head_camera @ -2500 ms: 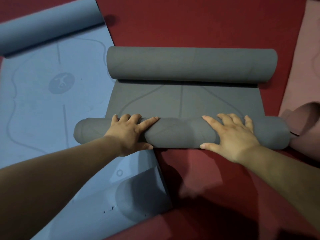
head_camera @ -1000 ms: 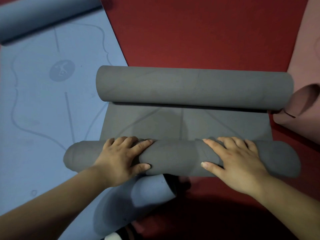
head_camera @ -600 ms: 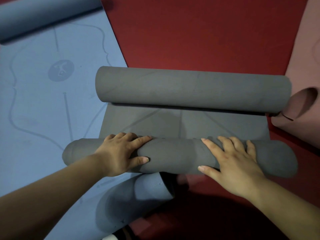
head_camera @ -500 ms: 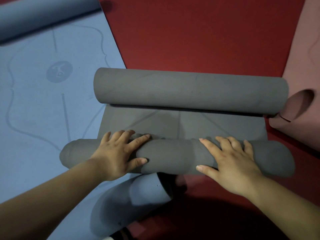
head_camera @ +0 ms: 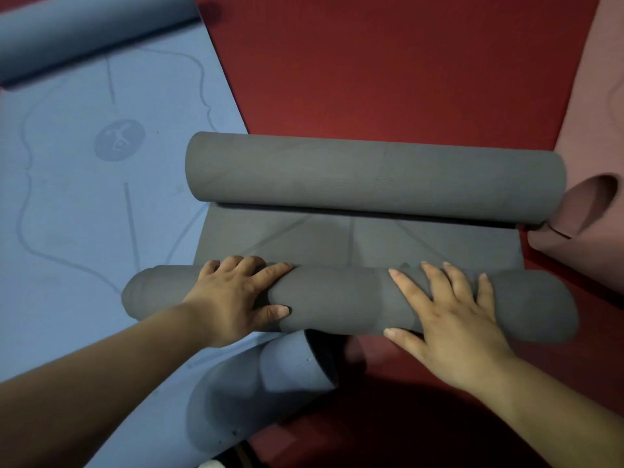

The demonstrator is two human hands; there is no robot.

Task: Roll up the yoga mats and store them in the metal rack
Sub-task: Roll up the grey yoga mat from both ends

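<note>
A grey yoga mat (head_camera: 354,234) lies across the middle of the floor, curled at both ends. Its far roll (head_camera: 371,177) is thick and tidy. The near roll (head_camera: 337,302) is thinner and uneven, sticking out left and right past the flat strip between them. My left hand (head_camera: 236,295) lies over the left part of the near roll, fingers over its top and thumb on the near side. My right hand (head_camera: 449,315) presses flat on the right part with fingers spread. The metal rack is out of view.
A blue mat (head_camera: 84,197) lies spread at the left, curled at its far end (head_camera: 84,32) and at its near corner (head_camera: 256,383) just under my left wrist. A pink mat (head_camera: 594,204) with a curled end lies at the right. Red floor (head_camera: 388,69) lies beyond.
The near grey roll has been rolled away from me toward the far roll, so the flat strip between them is shorter. In the last half second my hands hardly moved.
</note>
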